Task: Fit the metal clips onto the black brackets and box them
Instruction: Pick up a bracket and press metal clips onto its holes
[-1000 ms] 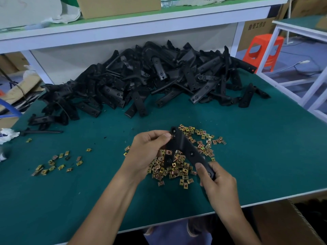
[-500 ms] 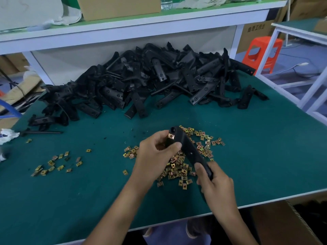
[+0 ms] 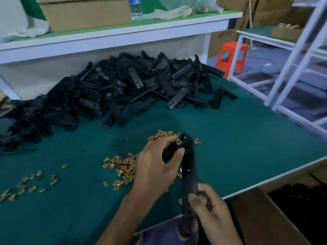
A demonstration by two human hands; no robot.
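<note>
Bracket (image 3: 189, 170) swinging closer to me; left hand (image 3: 155, 167) clamped round top, pressing clip (image 3: 178, 142) home; right hand (image 3: 212, 211) gripping bottom. I'm judging box (image 3: 261, 220) next.

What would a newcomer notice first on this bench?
The big heap of black brackets along the back of the green table. Nearer, the left hand and right hand grip one bracket above scattered gold metal clips. An orange stool stands out at far right.

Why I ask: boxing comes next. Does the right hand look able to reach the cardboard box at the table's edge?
Probably yes: the right hand grips the bracket low down, beside the open cardboard box, with nothing between them; the left hand holds the bracket's top.
</note>
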